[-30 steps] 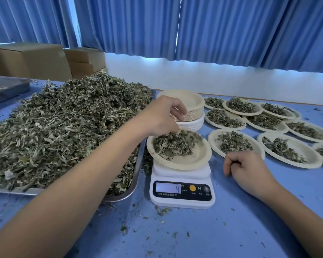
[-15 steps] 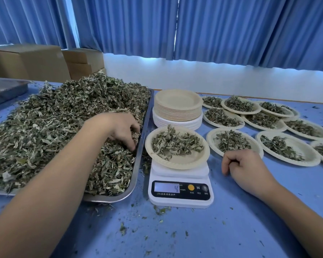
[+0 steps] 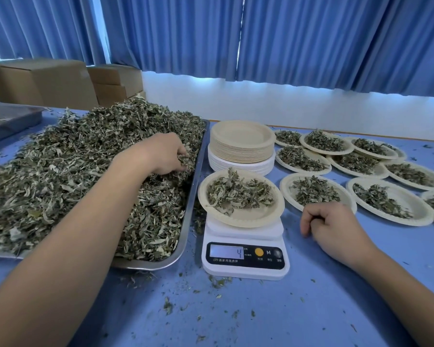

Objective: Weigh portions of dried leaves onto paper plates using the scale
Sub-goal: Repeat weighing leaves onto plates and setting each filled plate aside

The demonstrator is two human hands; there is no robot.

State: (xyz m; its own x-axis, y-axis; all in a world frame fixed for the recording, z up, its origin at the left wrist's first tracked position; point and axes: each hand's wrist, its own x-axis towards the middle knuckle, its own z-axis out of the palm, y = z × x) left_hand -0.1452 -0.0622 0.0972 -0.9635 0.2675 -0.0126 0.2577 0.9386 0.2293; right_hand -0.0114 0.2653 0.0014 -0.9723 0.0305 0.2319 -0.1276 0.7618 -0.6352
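Gripping clump of dried leaves [image 3: 60, 176]: left hand [image 3: 161, 154], fingers curled into heap in metal tray [image 3: 194, 191]. Just right of tray: scale [image 3: 243, 230] bearing paper plate [image 3: 248, 221] with leaf portion. Right hand [image 3: 333, 226] loosely curled, empty, resting on table [image 3: 261, 309] beside scale.

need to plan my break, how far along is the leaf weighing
Done: roughly ten filled plates lie right of the scale. In hand: the plate on it holds leaves, the display reads 4, and the left hand pinches more from the tray; the right hand rests idle. Left: a tall stack of empty plates and a big heap.
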